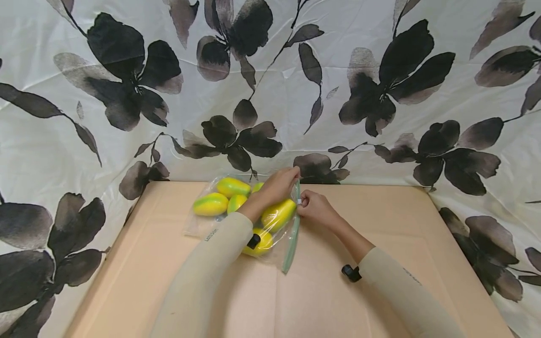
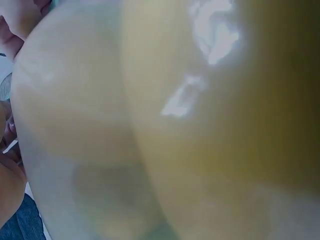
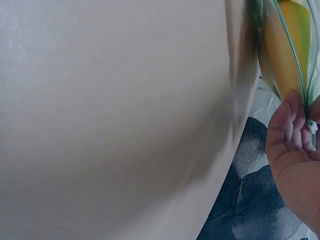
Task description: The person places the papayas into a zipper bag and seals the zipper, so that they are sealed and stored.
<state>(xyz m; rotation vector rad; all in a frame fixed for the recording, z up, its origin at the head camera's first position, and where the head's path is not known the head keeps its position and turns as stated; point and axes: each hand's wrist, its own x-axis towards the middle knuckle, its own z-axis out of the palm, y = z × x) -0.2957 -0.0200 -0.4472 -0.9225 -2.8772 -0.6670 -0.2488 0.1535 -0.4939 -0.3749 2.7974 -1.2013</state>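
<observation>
A clear zip bag (image 1: 279, 262) lies on its side with several yellow-green mangoes (image 1: 210, 204) inside. Along its right edge runs a green zip strip (image 1: 290, 253) with a small white slider (image 1: 299, 202). My left hand (image 1: 274, 190) reaches across the bag and pinches the strip's far end. Just nearer to me, my right hand (image 1: 318, 208) pinches the strip at the slider. The right wrist view shows two green zip lines (image 3: 290, 40) apart above the right fingers, meeting near the slider (image 3: 313, 127). A blurred mango (image 2: 225, 135) fills most of the left wrist view.
Beneath the bag is a light brown cardboard surface (image 1: 321, 291), its far edge close behind the bag. White cloth with dark flowers (image 1: 380, 89) hangs behind it and shows along both sides. Black wrist cameras (image 1: 351, 273) sit on both forearms.
</observation>
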